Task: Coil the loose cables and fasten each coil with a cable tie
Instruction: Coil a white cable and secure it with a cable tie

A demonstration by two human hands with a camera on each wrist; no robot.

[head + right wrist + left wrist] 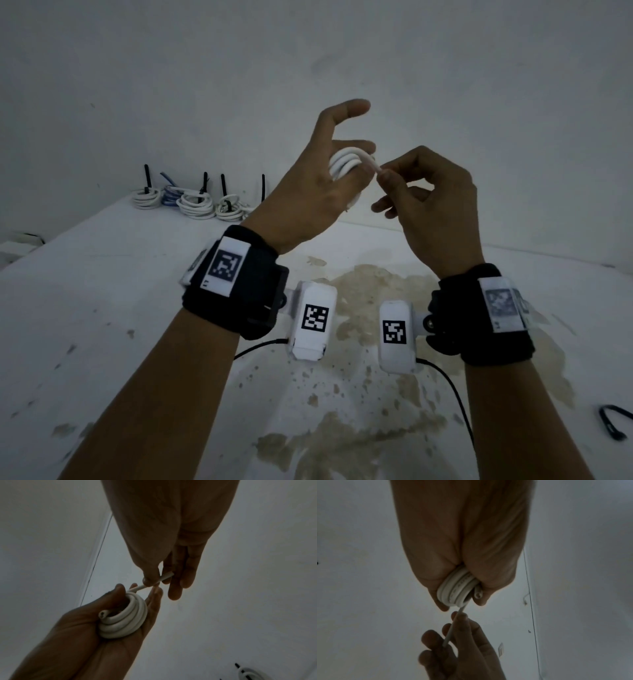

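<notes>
Left hand [308, 185] raised at centre frame of the head view, above the counter [102, 291]. White cable coil [346, 162] wound round the left fingers [154, 601]; several turns stacked, thumb spread wide and pointing to upper centre. One cut cable end [102, 614] sticking out of the coil near the left palm in the right wrist view.

Right hand [431, 209] just beside the left, to its right. Loose tail [154, 582] of the same cable pinched between right thumb and forefinger; other right fingers [187, 574] loosely extended, apart from the cable. Tail running straight from the coil to the pinch.

Upper left of the head view, at the far counter edge against the wall: row of finished coils [191, 202], mostly white, one bluish, each with a black cable tie [148, 176] standing upright. Lower right edge: a loose black cable tie [615, 423] bent in a curve on the counter. Brown stains [359, 308] across the counter surface below the wrists.
</notes>
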